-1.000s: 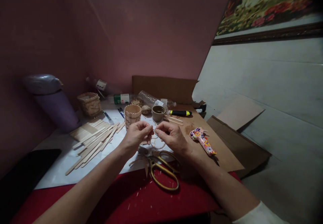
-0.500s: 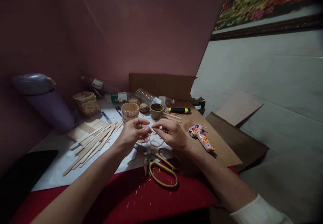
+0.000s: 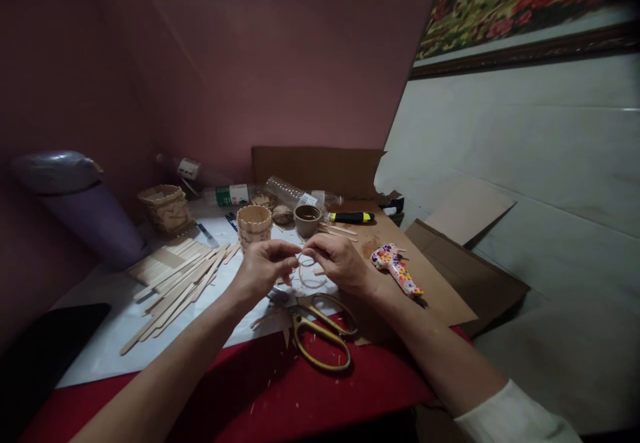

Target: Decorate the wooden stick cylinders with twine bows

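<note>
Thumb and fingers pinched, my left hand (image 3: pixel 265 268) meets my right hand (image 3: pixel 339 262) above the middle of the table. Between the fingertips runs a thin pale string (image 3: pixel 309 284), whose loop hangs down beneath my right hand. Both hands are closed on it, though the exact grip is too small to see. Just below lie large scissors (image 3: pixel 323 343) with yellow handles, their blades partly hidden in shade. Behind my left hand stands a small scalloped wooden cup (image 3: pixel 254 223). A brown pot (image 3: pixel 307 219) is beyond my right hand.
Flat wooden sticks (image 3: pixel 175 290) are spread on white paper at left, near a woven-looking basket (image 3: pixel 166 210) and purple bottle (image 3: pixel 95 210). Clear plastic bottles (image 3: pixel 285 191), a twine ball (image 3: pixel 283 214) and a yellow-black handle (image 3: pixel 353 217) sit behind. A flowered glue gun (image 3: pixel 397 270) lies right.
My left fingers have drawn closer together, and the string loop between my hands has shifted slightly. The whole view has moved a little; the things on the table stay put.
</note>
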Action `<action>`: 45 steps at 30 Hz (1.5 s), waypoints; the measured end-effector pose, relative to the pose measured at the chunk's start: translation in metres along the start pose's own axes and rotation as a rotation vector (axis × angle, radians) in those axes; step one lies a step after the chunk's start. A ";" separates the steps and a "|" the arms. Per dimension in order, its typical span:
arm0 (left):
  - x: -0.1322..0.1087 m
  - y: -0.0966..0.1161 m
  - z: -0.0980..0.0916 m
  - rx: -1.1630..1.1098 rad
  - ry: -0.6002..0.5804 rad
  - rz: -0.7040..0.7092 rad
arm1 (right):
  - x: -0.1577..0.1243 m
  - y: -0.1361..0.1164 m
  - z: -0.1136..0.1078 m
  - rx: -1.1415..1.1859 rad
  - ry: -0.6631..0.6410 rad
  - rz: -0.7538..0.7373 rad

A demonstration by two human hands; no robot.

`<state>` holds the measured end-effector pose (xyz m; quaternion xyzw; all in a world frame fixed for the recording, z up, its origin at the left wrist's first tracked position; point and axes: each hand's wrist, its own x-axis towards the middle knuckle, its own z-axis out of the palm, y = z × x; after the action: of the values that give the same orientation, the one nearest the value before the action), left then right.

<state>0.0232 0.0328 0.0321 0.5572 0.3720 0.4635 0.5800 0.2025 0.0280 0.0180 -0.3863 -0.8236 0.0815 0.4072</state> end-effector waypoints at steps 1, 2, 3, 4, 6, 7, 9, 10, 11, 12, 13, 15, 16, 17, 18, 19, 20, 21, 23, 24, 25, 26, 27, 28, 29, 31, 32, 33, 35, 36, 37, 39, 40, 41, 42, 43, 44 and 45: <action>0.000 0.000 0.001 0.033 -0.001 -0.016 | -0.001 0.000 0.000 -0.024 -0.001 -0.020; 0.000 -0.001 0.001 0.059 -0.002 -0.033 | -0.001 0.000 0.000 -0.042 -0.001 -0.035; 0.001 -0.002 0.001 0.079 -0.004 -0.047 | -0.002 0.001 0.001 -0.053 -0.003 -0.046; 0.001 -0.003 0.000 0.095 -0.007 -0.061 | -0.003 0.001 0.002 -0.055 -0.008 -0.053; 0.003 -0.006 -0.001 0.122 -0.022 -0.083 | -0.004 0.002 0.003 -0.044 -0.019 -0.060; 0.004 -0.007 -0.002 0.133 -0.035 -0.093 | -0.005 0.003 0.003 -0.043 -0.027 -0.062; 0.004 -0.009 -0.003 0.154 -0.066 -0.113 | -0.005 0.004 0.003 -0.065 -0.039 -0.060; 0.004 -0.009 -0.004 0.164 -0.079 -0.120 | -0.006 0.005 0.002 -0.084 -0.043 -0.061; 0.003 -0.008 -0.004 0.172 -0.091 -0.125 | -0.006 0.005 0.002 -0.106 -0.048 -0.061; 0.003 -0.007 -0.004 0.179 -0.102 -0.130 | -0.006 0.005 0.002 -0.133 -0.053 -0.061; 0.003 -0.007 -0.005 0.185 -0.114 -0.135 | -0.005 0.005 0.001 -0.169 -0.054 -0.058; 0.002 -0.006 -0.005 0.192 -0.135 -0.153 | -0.005 0.003 0.000 -0.270 -0.023 -0.054; 0.002 -0.006 -0.005 0.192 -0.144 -0.166 | -0.004 0.002 0.000 -0.325 0.007 -0.063; 0.002 -0.006 -0.004 0.189 -0.149 -0.184 | -0.004 0.001 0.000 -0.373 0.040 -0.081; 0.002 -0.007 -0.004 0.183 -0.152 -0.202 | -0.003 -0.001 0.000 -0.404 0.071 -0.106; 0.002 -0.008 -0.004 0.174 -0.152 -0.218 | -0.003 -0.003 0.000 -0.412 0.094 -0.133; 0.002 -0.010 -0.004 0.162 -0.149 -0.232 | -0.003 -0.005 0.000 -0.399 0.109 -0.156; 0.002 -0.012 -0.003 0.148 -0.140 -0.242 | -0.003 -0.007 0.001 -0.368 0.120 -0.169; 0.002 -0.014 -0.003 0.121 -0.105 -0.246 | -0.004 -0.014 0.001 -0.255 0.139 -0.167; 0.002 -0.014 -0.003 0.109 -0.079 -0.242 | -0.004 -0.017 0.001 -0.174 0.137 -0.160; 0.003 -0.014 -0.003 0.096 -0.051 -0.236 | -0.005 -0.020 0.001 -0.086 0.126 -0.148; 0.003 -0.013 -0.003 0.085 -0.024 -0.226 | -0.005 -0.023 0.002 -0.002 0.114 -0.129; 0.003 -0.012 -0.003 0.071 0.001 -0.212 | -0.006 -0.025 0.002 0.072 0.096 -0.099; 0.003 -0.010 -0.003 0.056 0.021 -0.198 | -0.006 -0.027 0.003 0.132 0.066 -0.058; 0.003 -0.008 -0.003 0.040 0.040 -0.188 | -0.007 -0.027 0.004 0.178 0.018 -0.009; 0.003 -0.006 -0.003 0.004 0.063 -0.186 | -0.008 -0.025 0.006 0.220 -0.113 0.090; 0.003 -0.005 -0.003 -0.012 0.076 -0.192 | -0.008 -0.023 0.007 0.204 -0.178 0.125; 0.003 -0.005 -0.003 -0.024 0.090 -0.199 | -0.008 -0.021 0.007 0.160 -0.232 0.144; 0.004 -0.005 -0.003 -0.036 0.132 -0.194 | -0.009 -0.018 0.008 0.017 -0.272 0.115; 0.004 -0.004 -0.004 -0.039 0.156 -0.182 | -0.008 -0.017 0.008 -0.057 -0.277 0.074; 0.005 -0.004 -0.004 -0.045 0.176 -0.170 | -0.008 -0.016 0.007 -0.118 -0.281 0.026; 0.005 -0.003 -0.005 -0.075 0.183 -0.166 | -0.007 -0.014 0.006 -0.204 -0.285 -0.057; 0.005 -0.003 -0.005 -0.103 0.171 -0.180 | -0.007 -0.013 0.005 -0.238 -0.279 -0.080; 0.005 -0.003 -0.005 -0.140 0.150 -0.200 | -0.007 -0.012 0.005 -0.267 -0.268 -0.091; 0.004 -0.002 -0.005 -0.182 0.125 -0.219 | -0.007 -0.011 0.005 -0.287 -0.256 -0.096; 0.004 -0.002 -0.005 -0.228 0.103 -0.232 | -0.007 -0.009 0.005 -0.298 -0.251 -0.100; 0.003 -0.002 -0.005 -0.271 0.080 -0.234 | -0.007 -0.008 0.005 -0.301 -0.247 -0.100; 0.002 -0.002 -0.005 -0.308 0.053 -0.228 | -0.007 -0.007 0.006 -0.299 -0.247 -0.098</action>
<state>0.0194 0.0367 0.0300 0.4035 0.3725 0.4609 0.6972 0.1971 0.0192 0.0129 -0.3891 -0.8880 -0.0146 0.2446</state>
